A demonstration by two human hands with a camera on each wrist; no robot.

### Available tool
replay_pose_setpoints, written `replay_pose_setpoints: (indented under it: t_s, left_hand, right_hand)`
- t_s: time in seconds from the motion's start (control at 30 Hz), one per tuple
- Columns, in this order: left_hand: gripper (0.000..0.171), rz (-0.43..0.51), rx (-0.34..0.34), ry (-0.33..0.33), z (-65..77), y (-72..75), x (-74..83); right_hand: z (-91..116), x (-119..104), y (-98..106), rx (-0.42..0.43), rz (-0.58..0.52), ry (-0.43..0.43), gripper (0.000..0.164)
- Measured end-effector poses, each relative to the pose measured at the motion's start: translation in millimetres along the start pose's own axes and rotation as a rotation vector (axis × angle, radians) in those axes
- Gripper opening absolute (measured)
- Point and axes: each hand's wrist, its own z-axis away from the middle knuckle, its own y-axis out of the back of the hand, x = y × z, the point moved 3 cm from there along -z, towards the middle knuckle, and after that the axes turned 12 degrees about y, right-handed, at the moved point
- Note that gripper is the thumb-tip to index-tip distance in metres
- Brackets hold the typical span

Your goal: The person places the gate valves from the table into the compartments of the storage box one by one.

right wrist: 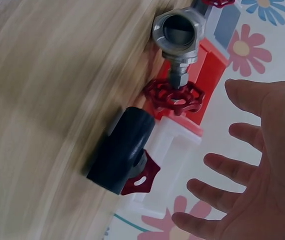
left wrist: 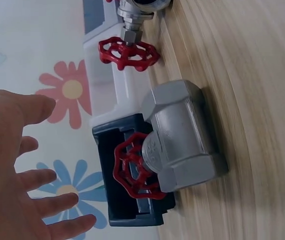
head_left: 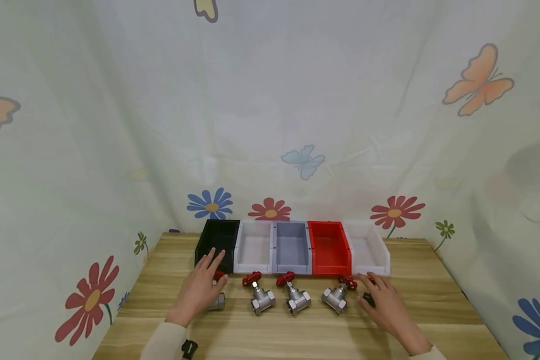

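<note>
Wood-grain table (head_left: 288,337), flowered cloth (head_left: 252,100) behind. My left hand (head_left: 199,291) hovers palm-down, fingers spread, grey red-wheeled valve (left wrist: 182,137) below them; my right hand (head_left: 386,306) likewise, fingers spread, black valve (right wrist: 122,150) below those.

Five bins (head_left: 291,269) are standing beyond two hands (head_left: 198,291) (head_left: 385,306); four silver valves (head_left: 263,301) and one black valve (right wrist: 122,150) are lying near the hands.

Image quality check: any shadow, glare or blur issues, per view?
Head: even light, soft shadows on the tabletop foreground; left wrist: mild sheen on the nearest silver valve, no harsh glare; right wrist: black-bodied valve dark with little surface detail, tabletop grain soft toward the left edge.
</note>
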Motion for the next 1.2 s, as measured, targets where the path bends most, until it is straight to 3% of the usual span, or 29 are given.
replay_pose_setpoints:
  t_s: [0.2, 0.47, 0.93, 1.2]
  left_hand:
    - [0.069, 0.004, 0.019, 0.000, -4.6, -2.5, -9.5]
    - [0.070, 0.048, -0.022, 0.046, -11.2, -7.7, -23.0]
    - [0.069, 0.125, -0.070, 0.110, -23.8, -13.2, -47.1]
    - [0.069, 0.223, -0.084, 0.141, -32.8, -18.0, -63.2]
  right_hand:
    - [4, 8, -2, -0.028, 0.007, -0.030, 0.060]
    - [8, 20, -6, -0.036, 0.012, -0.071, 0.056]
    - [13, 31, -14, -0.001, -0.004, -0.049, 0.061]
    - [11, 34, -15, -0.016, -0.005, -0.035, 0.056]
